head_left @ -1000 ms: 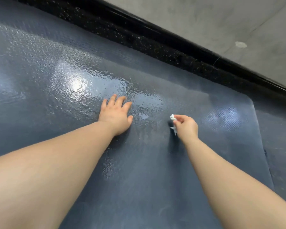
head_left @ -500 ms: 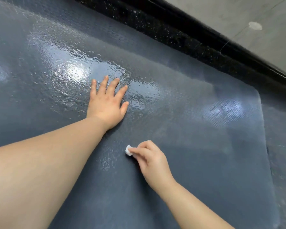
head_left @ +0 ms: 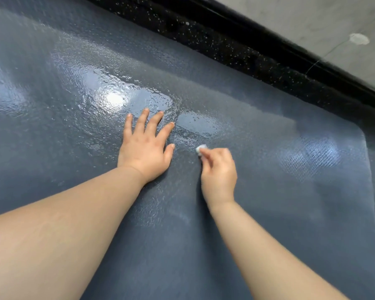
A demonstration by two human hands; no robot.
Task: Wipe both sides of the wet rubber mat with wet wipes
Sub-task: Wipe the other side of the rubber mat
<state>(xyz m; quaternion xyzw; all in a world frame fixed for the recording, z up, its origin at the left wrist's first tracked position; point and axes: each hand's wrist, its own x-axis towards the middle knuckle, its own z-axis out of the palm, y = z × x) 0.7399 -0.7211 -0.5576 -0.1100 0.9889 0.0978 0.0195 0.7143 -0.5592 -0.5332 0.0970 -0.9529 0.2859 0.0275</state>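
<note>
The right hand [head_left: 218, 169] pinched a small balled white wet wipe [head_left: 201, 148] against the dark grey rubber mat [head_left: 268, 213]. Just beside it, the left hand [head_left: 146, 146] lay flat with fingers spread, pressing the mat. Farther off, water [head_left: 108, 94] glistened, then a black speckled edge [head_left: 225, 40].

The left hand [head_left: 145, 152] is lying flat on the rubber mat [head_left: 268, 213], and it is blocking the way on that side. The right hand [head_left: 219, 172] is sitting just beside it, pinching a small wet wipe [head_left: 201, 148]. Only a thin gap is showing between them. A wide stretch of mat is lying open to the right, up to its round corner. A black speckled strip [head_left: 225, 46] is running along the far edge.
</note>
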